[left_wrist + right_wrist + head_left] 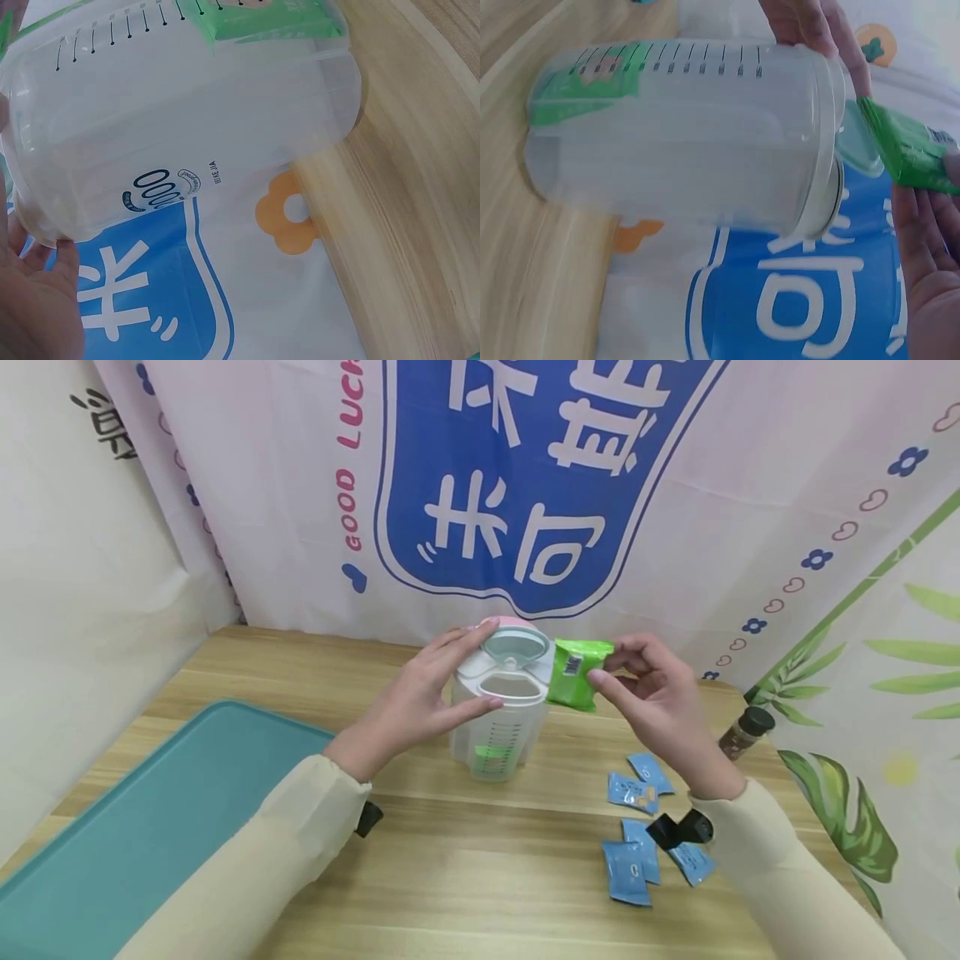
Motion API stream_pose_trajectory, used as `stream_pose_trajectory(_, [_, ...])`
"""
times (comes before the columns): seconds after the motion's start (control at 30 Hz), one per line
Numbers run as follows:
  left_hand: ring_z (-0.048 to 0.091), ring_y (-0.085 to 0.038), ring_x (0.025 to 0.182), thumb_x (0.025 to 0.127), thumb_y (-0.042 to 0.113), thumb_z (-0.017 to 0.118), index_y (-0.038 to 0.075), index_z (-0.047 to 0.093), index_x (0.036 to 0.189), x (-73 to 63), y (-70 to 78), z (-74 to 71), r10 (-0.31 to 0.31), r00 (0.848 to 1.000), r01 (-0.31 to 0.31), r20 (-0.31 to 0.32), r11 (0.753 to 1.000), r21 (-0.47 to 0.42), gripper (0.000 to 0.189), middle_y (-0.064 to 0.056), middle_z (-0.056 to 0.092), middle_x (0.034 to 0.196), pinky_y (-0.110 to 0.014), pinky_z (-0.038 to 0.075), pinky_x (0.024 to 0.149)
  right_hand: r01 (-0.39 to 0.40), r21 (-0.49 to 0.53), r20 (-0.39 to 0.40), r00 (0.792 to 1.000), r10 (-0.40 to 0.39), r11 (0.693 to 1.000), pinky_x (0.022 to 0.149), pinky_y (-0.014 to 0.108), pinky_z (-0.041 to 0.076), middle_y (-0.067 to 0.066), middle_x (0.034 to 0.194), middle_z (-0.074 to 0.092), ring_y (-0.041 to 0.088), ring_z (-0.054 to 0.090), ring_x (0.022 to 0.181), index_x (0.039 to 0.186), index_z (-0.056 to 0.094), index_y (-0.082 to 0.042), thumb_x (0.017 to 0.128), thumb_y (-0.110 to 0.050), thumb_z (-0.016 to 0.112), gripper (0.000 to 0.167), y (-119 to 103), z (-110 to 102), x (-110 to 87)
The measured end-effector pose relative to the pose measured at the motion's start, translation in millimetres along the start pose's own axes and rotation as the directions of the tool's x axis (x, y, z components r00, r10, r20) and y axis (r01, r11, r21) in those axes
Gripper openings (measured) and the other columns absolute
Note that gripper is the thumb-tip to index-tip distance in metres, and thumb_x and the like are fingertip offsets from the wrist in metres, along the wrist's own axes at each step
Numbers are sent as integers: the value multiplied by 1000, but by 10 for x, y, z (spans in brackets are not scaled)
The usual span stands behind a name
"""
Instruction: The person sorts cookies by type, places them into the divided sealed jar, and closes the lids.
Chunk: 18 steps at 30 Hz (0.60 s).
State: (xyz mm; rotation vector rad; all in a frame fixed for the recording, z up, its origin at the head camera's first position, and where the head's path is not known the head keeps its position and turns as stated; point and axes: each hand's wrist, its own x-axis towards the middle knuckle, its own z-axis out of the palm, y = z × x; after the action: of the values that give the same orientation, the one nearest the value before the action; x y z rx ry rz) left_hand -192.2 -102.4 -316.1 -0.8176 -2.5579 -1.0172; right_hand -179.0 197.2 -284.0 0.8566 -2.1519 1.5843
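Note:
A translucent storage container (468,727) with black measuring marks stands on the wooden table, its small flip cap (516,646) raised and the oval opening below it uncovered. My left hand (412,697) grips the container's lid from the left, thumb across the front and fingers behind. Between the thumb and fingers of my right hand (660,697), a shiny green packet (576,675) is pinched just right of the opening, close to the lid. Another green packet (592,90) lies inside at the container's bottom, seen through the wall in the right wrist view.
Several small blue packets (626,872) lie on the table under my right forearm. A teal tray (172,818) occupies the left side. At the right stands a dark bottle (746,733) with a black cap. A printed curtain (292,527) hangs behind the table.

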Motion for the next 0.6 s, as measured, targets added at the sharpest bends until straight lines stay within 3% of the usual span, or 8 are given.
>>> stream_pose_trajectory(0.23, [41, -31, 155, 92, 48, 79, 45, 22, 166, 0, -8, 12, 1, 1000, -1, 2, 1000, -2, 94, -4, 41, 168, -63, 47, 117, 73, 67, -42, 997, -70, 995, 87, 19, 64, -5, 111, 72, 7, 70, 100, 117, 57, 4, 93, 17, 64, 29, -68, 214, 137])
stream_pose_trajectory(0.4, [40, -31, 155, 92, 47, 80, 45, 21, 165, 6, -15, 14, 0, 1000, 0, 3, 1000, -3, 94, -4, 40, 169, -63, 47, 117, 98, 67, -9, 995, -98, 993, 87, 19, 63, -10, 113, 69, 5, 69, 102, 118, 50, 17, 91, 19, 64, 30, -51, 318, 161])
stream_pose_trajectory(0.6, [40, -32, 155, 92, 45, 80, 42, 23, 166, 3, -23, 13, -2, 1000, 2, 5, 1000, 3, 94, -5, 40, 169, -63, 46, 118, 82, 22, 52, 995, -83, 996, 91, 21, 63, -11, 115, 66, 4, 68, 104, 121, 52, 14, 91, 19, 66, 33, -13, 402, 144])
